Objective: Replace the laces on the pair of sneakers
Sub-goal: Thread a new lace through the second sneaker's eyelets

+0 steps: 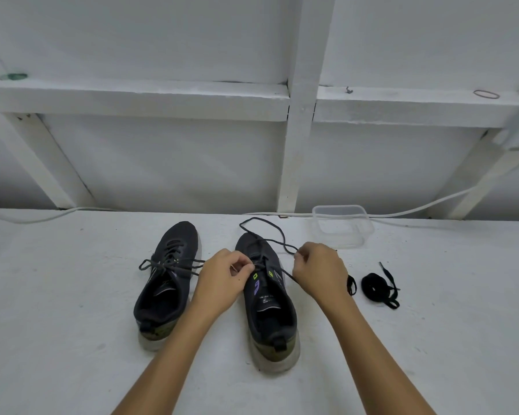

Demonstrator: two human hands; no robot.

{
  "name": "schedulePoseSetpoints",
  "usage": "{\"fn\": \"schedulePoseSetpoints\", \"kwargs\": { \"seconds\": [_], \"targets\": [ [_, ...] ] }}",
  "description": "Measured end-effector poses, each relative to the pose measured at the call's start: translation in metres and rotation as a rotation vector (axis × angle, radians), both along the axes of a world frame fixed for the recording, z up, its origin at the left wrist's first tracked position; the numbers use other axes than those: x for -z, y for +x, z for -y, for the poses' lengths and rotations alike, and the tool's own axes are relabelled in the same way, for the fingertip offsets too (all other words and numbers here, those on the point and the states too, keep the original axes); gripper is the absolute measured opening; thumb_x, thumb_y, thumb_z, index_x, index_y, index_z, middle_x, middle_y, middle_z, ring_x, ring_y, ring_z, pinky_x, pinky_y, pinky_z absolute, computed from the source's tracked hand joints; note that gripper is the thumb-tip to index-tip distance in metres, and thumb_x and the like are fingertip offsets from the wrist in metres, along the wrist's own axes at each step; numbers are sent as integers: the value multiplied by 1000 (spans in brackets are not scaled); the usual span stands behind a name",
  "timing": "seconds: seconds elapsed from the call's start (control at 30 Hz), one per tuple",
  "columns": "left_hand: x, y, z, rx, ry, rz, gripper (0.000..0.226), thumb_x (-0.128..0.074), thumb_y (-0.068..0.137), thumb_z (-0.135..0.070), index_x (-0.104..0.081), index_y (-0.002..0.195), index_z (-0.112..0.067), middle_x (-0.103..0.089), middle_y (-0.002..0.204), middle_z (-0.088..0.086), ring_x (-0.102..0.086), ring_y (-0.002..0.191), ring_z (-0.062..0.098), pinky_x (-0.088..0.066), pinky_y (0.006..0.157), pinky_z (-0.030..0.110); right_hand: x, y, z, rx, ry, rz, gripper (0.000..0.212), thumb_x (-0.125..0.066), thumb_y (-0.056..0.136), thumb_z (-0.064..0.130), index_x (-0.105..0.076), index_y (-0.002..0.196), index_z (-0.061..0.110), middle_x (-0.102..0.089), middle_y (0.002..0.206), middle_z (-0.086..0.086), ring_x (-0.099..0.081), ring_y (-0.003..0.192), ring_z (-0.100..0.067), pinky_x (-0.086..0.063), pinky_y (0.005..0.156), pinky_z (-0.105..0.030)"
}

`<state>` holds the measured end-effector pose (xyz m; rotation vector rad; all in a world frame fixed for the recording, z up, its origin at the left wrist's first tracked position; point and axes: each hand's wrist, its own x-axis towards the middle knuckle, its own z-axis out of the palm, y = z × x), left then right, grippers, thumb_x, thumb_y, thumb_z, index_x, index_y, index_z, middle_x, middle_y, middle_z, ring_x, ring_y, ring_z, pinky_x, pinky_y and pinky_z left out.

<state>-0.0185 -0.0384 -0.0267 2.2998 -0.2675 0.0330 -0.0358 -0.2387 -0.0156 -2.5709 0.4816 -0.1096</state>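
White-painted tabletop point(72, 295) lies under both hands, and a white wall with timber battens point(300, 115) rises beyond the fingertips.

Two dark grey sneakers stand on it, toes pointing away from the person. One sneaker point(165, 283) sits just outside the left hand point(222, 283); its grey lace is threaded and its loose ends trail sideways towards that hand's knuckles. The other sneaker point(270, 313) stands between the two wrists, with an olive heel patch, a pale sole, and small yellow-green and purple marks on the tongue.

One clear plastic container point(342, 226) stands beyond the right hand point(318, 271), close to the wall, and one white cable point(432, 205) runs behind it along the table's far edge.

One grey lace point(277, 232) leaves the middle sneaker's eyelets, loops out past the toe and comes back to the right hand. Further to the outside of the right hand lies one coiled bundle of black lace point(378, 286); another black lace end point(351, 284) shows just beside that wrist.

The left hand is curled, its fingertips pinching the grey lace over the sneaker's eyelets. The right hand is also curled, pinching the same lace, which runs from it in a taut line down to the sneaker's side.
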Motion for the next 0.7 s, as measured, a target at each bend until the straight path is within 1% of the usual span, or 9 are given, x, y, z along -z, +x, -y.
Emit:
{"fn": "schedulePoseSetpoints", "kwargs": {
  "seconds": [0.07,0.13,0.27,0.33,0.4,0.47,0.57,0.63,0.7],
  "targets": [
    [-3,3,3,15,-25,-8,5,-71,90,-22,-74,86,-24,-66,81,-9,-57,72,0,-38,67,5,-11,-13,-11,-62,215,-24,19,-62,92,39,-74,89,25,-72,81,11,-67,85,-14,-43,63,-23],
    [-7,7,4,31,-62,-67,6,-73,89,-22,-75,84,-25,-69,77,-8,-57,70,0,-39,64,7,-17,-28,-27,-160,297,-128,32,-64,85,53,-72,85,22,-70,75,12,-65,77,-6,-44,60,-16],
    [-17,17,0,113,-35,-171,5,-73,88,-27,-76,84,-29,-72,82,-11,-61,77,1,-43,68,11,-13,-44,-53,-194,270,-178,43,-71,72,65,-67,87,25,-67,86,9,-63,80,-8,-47,64,-25],
    [-23,18,-4,172,-9,-191,7,-71,90,-27,-73,84,-30,-70,86,-12,-59,79,-1,-43,72,15,-9,-45,-61,-173,203,-195,47,-73,73,63,-65,99,25,-59,101,6,-61,90,-15,-45,70,-27],
    [-30,18,-11,178,-43,-195,10,-68,93,-25,-70,85,-30,-70,89,-11,-60,81,0,-43,74,19,-7,-44,-61,-126,133,-215,47,-69,76,59,-64,106,24,-59,105,3,-62,94,-19,-48,72,-30],
    [-37,18,-22,119,-220,-206,10,-62,97,-24,-66,88,-26,-72,92,-12,-63,85,0,-45,73,23,-3,-44,-59,-91,139,-262,45,-66,77,59,-66,103,23,-65,100,3,-64,91,-21,-50,70,-29],
    [-41,16,-28,73,-702,-342,16,-46,106,-21,-52,91,-16,-76,103,-2,-70,100,9,-50,78,28,1,-44,-58,-86,140,-297,46,-62,80,62,-66,103,22,-67,98,3,-62,88,-21,-45,66,-28],
    [-36,9,-22,55,-871,-443,21,-41,107,-17,-49,89,-12,-72,81,1,-71,85,16,-54,82,31,2,-42,-58,-69,112,-304,49,-59,83,63,-65,105,19,-67,101,1,-63,93,-24,-45,68,-29],
    [-28,5,-16,-11,-665,-380,23,-42,107,-17,-48,86,-12,-54,63,-4,-60,61,14,-52,79,34,3,-40,-59,-53,107,-312,51,-59,83,64,-65,104,18,-68,100,0,-64,94,-25,-46,68,-29]
  ]
}}
